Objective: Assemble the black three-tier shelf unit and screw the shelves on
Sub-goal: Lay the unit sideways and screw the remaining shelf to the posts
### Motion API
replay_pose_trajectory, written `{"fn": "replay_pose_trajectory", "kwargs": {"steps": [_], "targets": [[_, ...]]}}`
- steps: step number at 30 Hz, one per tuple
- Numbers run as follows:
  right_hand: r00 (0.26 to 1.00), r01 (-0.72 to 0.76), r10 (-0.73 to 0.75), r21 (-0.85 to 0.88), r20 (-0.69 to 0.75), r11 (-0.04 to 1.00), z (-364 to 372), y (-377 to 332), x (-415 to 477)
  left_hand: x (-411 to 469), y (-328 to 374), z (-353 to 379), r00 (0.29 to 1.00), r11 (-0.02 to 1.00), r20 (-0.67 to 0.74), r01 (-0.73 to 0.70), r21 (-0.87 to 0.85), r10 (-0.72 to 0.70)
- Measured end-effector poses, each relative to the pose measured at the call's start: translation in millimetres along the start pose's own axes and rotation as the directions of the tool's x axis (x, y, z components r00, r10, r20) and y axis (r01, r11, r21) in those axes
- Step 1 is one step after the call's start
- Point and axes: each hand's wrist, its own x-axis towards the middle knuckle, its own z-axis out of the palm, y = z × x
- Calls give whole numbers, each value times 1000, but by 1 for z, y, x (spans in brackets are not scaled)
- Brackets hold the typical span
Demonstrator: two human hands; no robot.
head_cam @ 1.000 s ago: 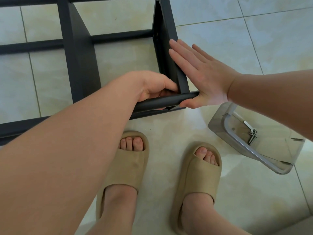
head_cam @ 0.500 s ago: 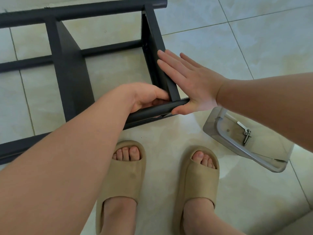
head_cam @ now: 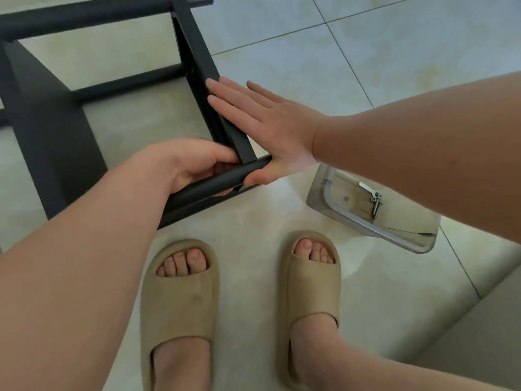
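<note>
The black shelf unit [head_cam: 56, 131] lies on its side on the tiled floor, at the person's feet. The left hand [head_cam: 191, 162] is clenched around the round tube [head_cam: 214, 183] at the near corner, probably to steady the frame. The right hand [head_cam: 267, 128], fingers straight, presses flat on the end shelf [head_cam: 197, 60], likely to seat it. 1 clear tray [head_cam: 375, 228] with screws [head_cam: 376, 206] waits near.

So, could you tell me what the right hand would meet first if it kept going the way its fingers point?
Probably the black end shelf: the right hand lies flat against it, fingers aimed up-left along it. Depth is unclear.
</note>
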Motion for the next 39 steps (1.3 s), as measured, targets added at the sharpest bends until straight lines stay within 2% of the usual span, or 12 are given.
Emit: {"fn": "replay_pose_trajectory", "kwargs": {"steps": [8, 15, 23, 29, 36, 39], "targets": [[1000, -4, 4, -3, 8, 1000, -2, 0, 0, -7, 2, -2, 997, 995, 71, 22, -93, -16], [1000, -6, 6, -1, 5, 1000, -3, -1, 0, -6, 2, 2, 1000, 1000, -24, -1, -20, 0], [1000, -5, 5, 6, 11, 1000, -3, -1, -1, -11, 3, 0, 999, 996, 49, 7, -93, -2], [1000, -4, 4, 3, 7, 1000, -3, -2, -1, -12, 4, 6, 994, 997, -86, -72, -8, 71], [1000, 0, 0, 3, -1, 1000, -2, -2, 0, -15, 3, 3, 999, 994, 2, -41, -106, 41], [1000, -5, 5, 2, 6, 1000, -3, -2, 0, -14, 4, 4, 999, 995, -36, -29, -97, 26]]}}
